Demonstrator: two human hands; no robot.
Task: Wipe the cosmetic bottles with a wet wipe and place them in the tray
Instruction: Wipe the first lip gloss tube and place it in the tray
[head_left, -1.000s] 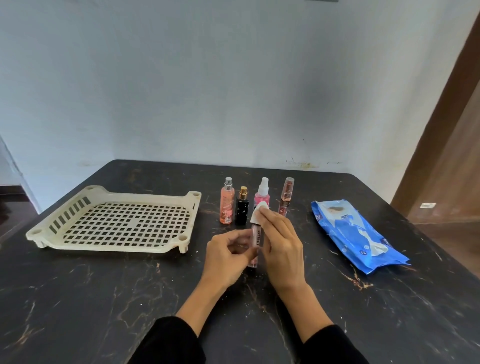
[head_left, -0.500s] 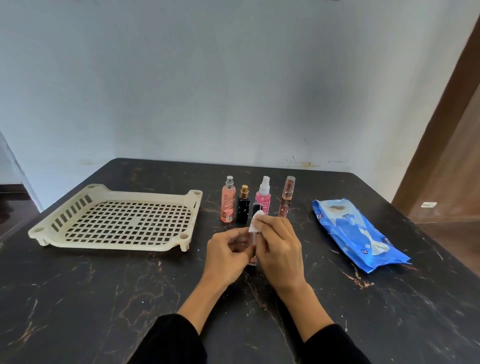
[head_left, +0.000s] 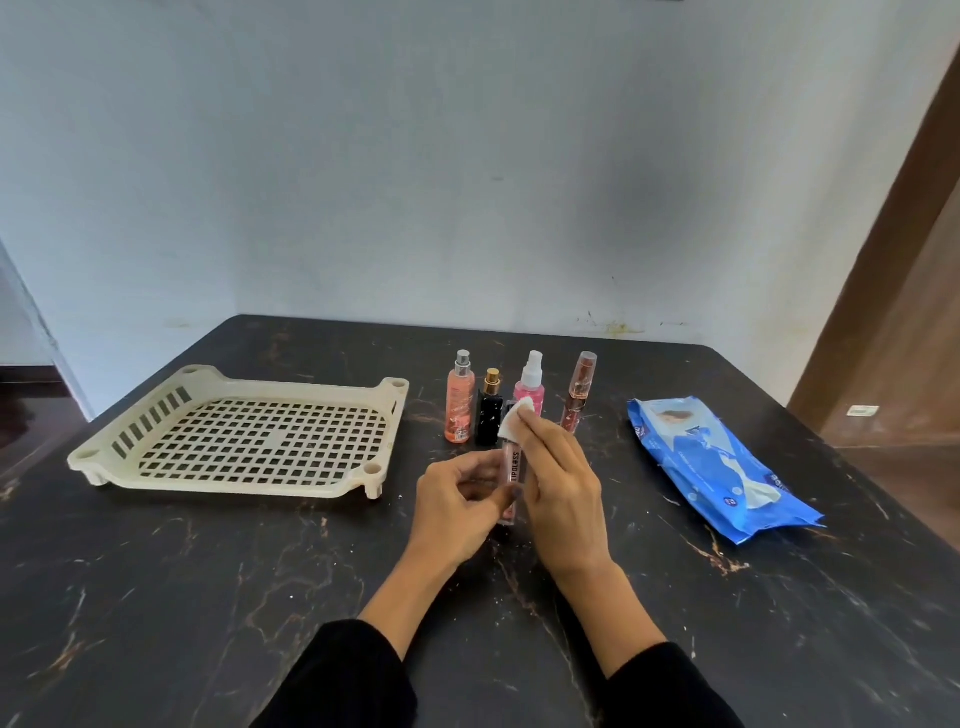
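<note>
A slim pink lip gloss tube stands upright in front of me, gripped near its base by my left hand. My right hand holds a small white wet wipe against the tube's upper part. Behind them stand an orange spray bottle, a black bottle with a gold cap, a pink spray bottle and a brown-pink tube. The cream slotted tray lies at the left with nothing in it.
A blue pack of wet wipes lies at the right on the dark marble table. A pale wall rises behind the table; a brown door frame stands at the far right.
My right hand with the wipe slid down the tube, then back up toward its top. My left hand kept hold of the tube in about the same place.
</note>
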